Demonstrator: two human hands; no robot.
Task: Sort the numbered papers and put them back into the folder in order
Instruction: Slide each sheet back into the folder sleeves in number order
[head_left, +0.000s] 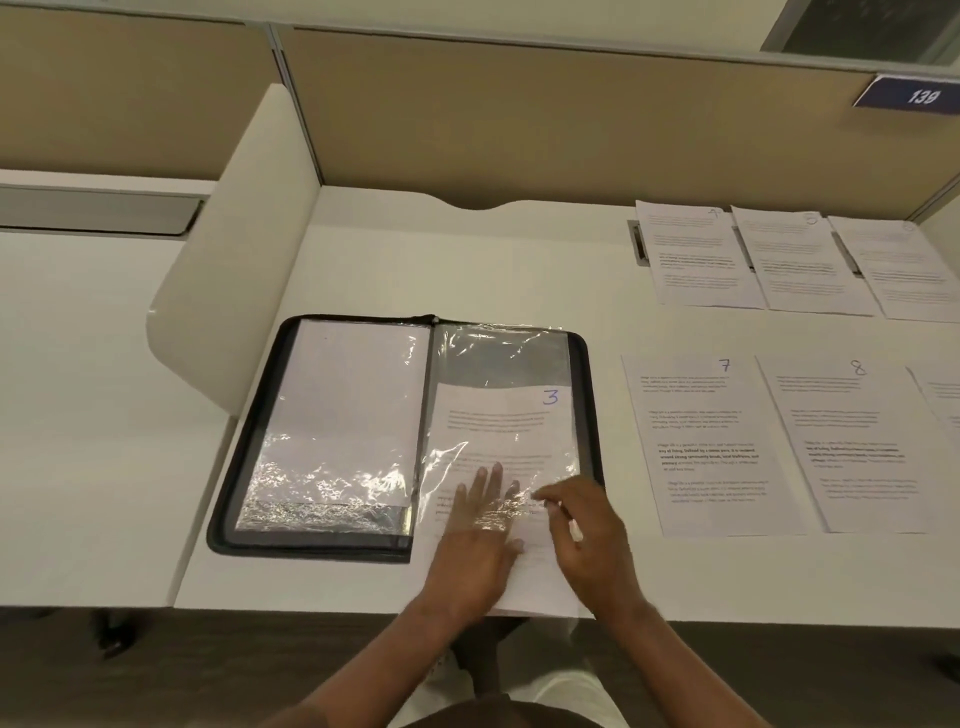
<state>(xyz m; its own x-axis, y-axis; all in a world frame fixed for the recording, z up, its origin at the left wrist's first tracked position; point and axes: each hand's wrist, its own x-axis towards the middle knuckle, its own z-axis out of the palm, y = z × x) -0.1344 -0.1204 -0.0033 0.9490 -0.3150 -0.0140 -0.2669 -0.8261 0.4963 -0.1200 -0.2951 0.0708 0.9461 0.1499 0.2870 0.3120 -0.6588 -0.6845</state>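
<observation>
One sheet, paper 3 (506, 431), sits partway inside the folder's (405, 431) right plastic sleeve (511, 353); long axis points away from the person. Left hand (480, 525) lies flat on it, fingers under the film. Right hand (582, 525) pinches the sleeve edge. Remaining travel: straight forward.

Bare desk (519, 270) behind folder (589, 395); papers (779, 441) crowd right.

Both your forearms reach forward from the bottom edge and draw close together. Your left hand (480, 519) lies flat, palm down, fingers straight and slightly spread, pointing away from you. Your right hand (582, 512) sits just beside it, knuckles up, its fingers curled leftward and pinching at their tips.
</observation>
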